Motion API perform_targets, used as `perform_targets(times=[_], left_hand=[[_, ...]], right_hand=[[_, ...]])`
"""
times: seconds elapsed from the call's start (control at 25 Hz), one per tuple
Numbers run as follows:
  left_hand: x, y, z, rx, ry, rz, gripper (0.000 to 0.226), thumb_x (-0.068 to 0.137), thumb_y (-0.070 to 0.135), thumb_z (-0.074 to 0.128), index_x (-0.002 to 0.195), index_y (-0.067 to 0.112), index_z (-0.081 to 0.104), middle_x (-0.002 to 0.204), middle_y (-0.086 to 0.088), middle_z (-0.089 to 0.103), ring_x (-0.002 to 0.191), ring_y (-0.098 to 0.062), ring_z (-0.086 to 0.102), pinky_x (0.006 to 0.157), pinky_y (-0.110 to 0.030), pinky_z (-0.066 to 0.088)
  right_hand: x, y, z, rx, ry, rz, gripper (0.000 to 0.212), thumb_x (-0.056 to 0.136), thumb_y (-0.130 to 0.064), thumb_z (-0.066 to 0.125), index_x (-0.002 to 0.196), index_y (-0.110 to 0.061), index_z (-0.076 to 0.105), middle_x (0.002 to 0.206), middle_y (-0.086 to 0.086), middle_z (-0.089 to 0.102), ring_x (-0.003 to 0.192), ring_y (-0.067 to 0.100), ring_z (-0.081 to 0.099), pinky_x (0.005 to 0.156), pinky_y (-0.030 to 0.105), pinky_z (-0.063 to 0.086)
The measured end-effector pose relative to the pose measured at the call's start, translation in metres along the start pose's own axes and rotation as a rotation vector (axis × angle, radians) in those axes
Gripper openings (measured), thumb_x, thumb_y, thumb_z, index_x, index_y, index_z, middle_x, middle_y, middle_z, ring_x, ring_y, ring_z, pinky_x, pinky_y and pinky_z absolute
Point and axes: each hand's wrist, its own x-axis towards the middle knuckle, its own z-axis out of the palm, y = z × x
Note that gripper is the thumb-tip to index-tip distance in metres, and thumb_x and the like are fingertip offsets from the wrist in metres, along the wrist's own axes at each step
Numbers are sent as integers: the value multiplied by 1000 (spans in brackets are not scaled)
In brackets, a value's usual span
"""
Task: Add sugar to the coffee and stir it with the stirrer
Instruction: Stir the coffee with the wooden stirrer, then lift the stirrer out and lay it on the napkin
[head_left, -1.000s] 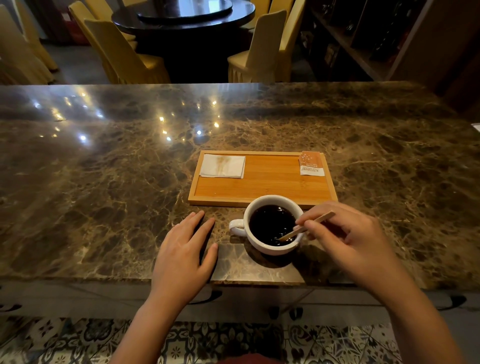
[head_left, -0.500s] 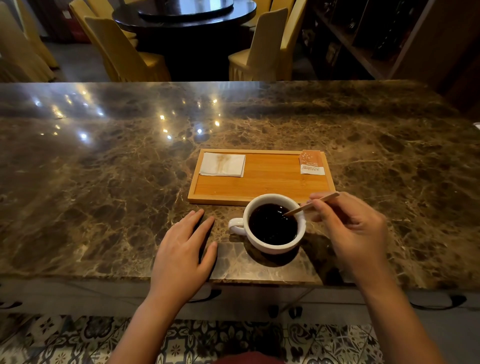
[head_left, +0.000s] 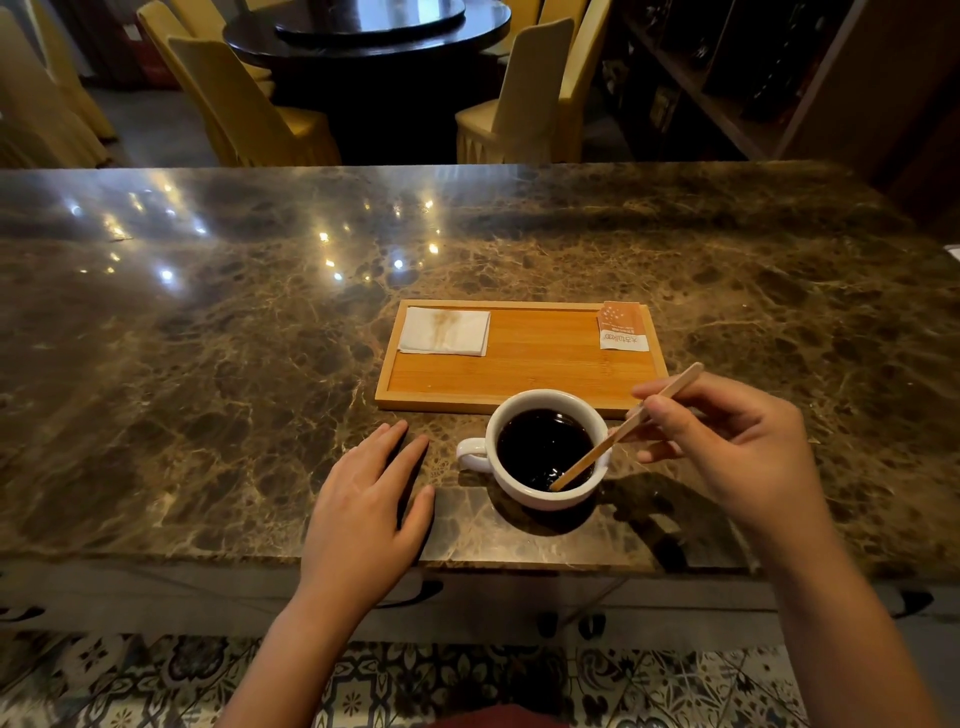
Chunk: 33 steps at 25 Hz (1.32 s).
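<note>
1. Two hands show: the right hand (head_left: 737, 457) pinches a thin pale wooden stirrer (head_left: 618, 434) between thumb and fingers, and the left hand (head_left: 363, 514) lies open and flat on the worktop, holding nothing, just left of the cup.
2. That stirrer slants down over the right rim of the round white ceramic cup (head_left: 545, 449), its tip dipped in the black coffee (head_left: 540, 447) at the near right side.
3. Stirring looks like the step in hand. Judged from this, small slow circles with the tip kept low would serve, since the coffee sits fairly high and could slop over.
4. Steadying the cup's handle, which points left toward the free hand, might help.
5. An orange and white sugar sachet (head_left: 622, 326) lies at the far right corner of the rectangular bamboo tray (head_left: 524, 384), which sits just beyond the cup; I cannot tell whether it is emptied. A stained white paper napkin (head_left: 444, 331) lies at the tray's far left.
6. Everything rests on a glossy dark brown marble worktop (head_left: 208, 364); yellow-covered chairs (head_left: 249, 104) ring a dark round table (head_left: 374, 31) beyond.
</note>
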Motion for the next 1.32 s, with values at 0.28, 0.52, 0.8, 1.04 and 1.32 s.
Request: perform_targets(times=[0.28, 0.52, 0.8, 1.04, 1.32], left_hand=[[0, -1, 1, -4, 0, -5, 50, 87, 40, 41, 128, 16, 54, 135, -9, 52, 126, -23, 44, 100, -37, 32], [0, 0, 0, -7, 9, -4, 50, 86, 40, 41, 127, 15, 55, 134, -8, 52, 126, -23, 44, 100, -36, 30], [-1, 1, 0, -4, 15, -14, 50, 86, 40, 41, 127, 15, 56, 134, -8, 53, 125, -22, 45, 100, -35, 30], [-1, 1, 1, -12, 7, -30, 50, 86, 41, 42, 128, 18, 54, 136, -6, 51, 126, -20, 43, 101, -32, 28], [-1, 1, 2, -15, 6, -48, 48, 86, 40, 44, 128, 20, 54, 136, -3, 51, 127, -16, 42, 103, -30, 27]], right_hand=[[10, -5, -5, 97, 144, 33, 11, 84, -7, 56, 88, -6, 66, 72, -7, 74, 66, 14, 71, 53, 18, 55], [19, 2, -12, -48, 146, 42, 13, 86, -9, 57, 82, -16, 67, 73, -11, 74, 69, 14, 71, 55, 19, 56], [56, -12, -14, 76, 134, 128, 14, 90, -15, 51, 90, -16, 65, 71, -6, 75, 67, 12, 71, 58, 19, 57], [114, -5, 15, 108, -44, 115, 13, 90, -12, 54, 93, -12, 66, 80, 7, 73, 73, 16, 72, 62, 21, 57], [152, 22, 90, -490, -339, -765, 22, 85, -19, 57, 100, -6, 68, 86, 13, 73, 75, 23, 70, 65, 35, 59]])
